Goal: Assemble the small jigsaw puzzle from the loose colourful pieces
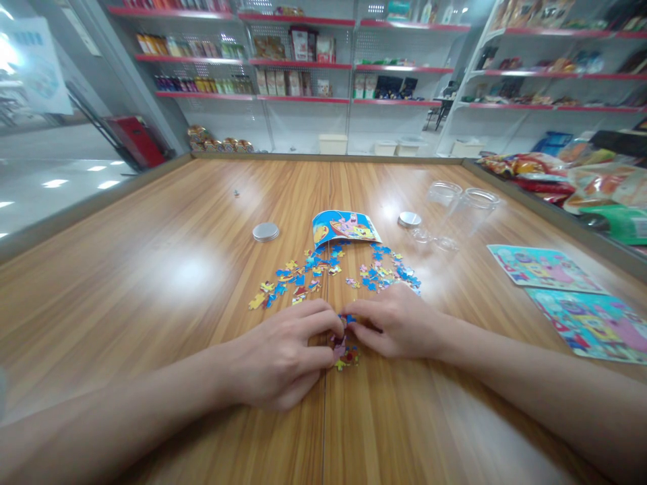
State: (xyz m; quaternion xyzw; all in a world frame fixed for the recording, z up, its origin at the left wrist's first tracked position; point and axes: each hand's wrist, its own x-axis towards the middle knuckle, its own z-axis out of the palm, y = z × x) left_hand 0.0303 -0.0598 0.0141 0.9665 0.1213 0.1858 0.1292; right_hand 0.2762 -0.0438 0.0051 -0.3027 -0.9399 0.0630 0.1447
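Observation:
A small joined cluster of jigsaw puzzle pieces (346, 357), pink, yellow and red, lies on the table between my hands. My left hand (283, 350) is curled, its index finger and thumb pressed to the cluster's left side. At the upper right of the cluster, my right hand (399, 320) pinches a blue puzzle piece (350, 318) against it. Loose puzzle pieces (298, 276) spread beyond my left hand, and more loose pieces (384, 269) lie past my right. Behind them stands a curved cartoon picture card (348, 228). My fingers hide part of the cluster.
Silver lids (265, 232) (410, 219) flank the card. Clear jars (472, 209) stand at the back right. Two cartoon picture sheets (548, 268) (596, 323) lie at right. Packaged goods (606, 188) sit beyond the table's right edge; stocked shelves (303, 64) stand behind.

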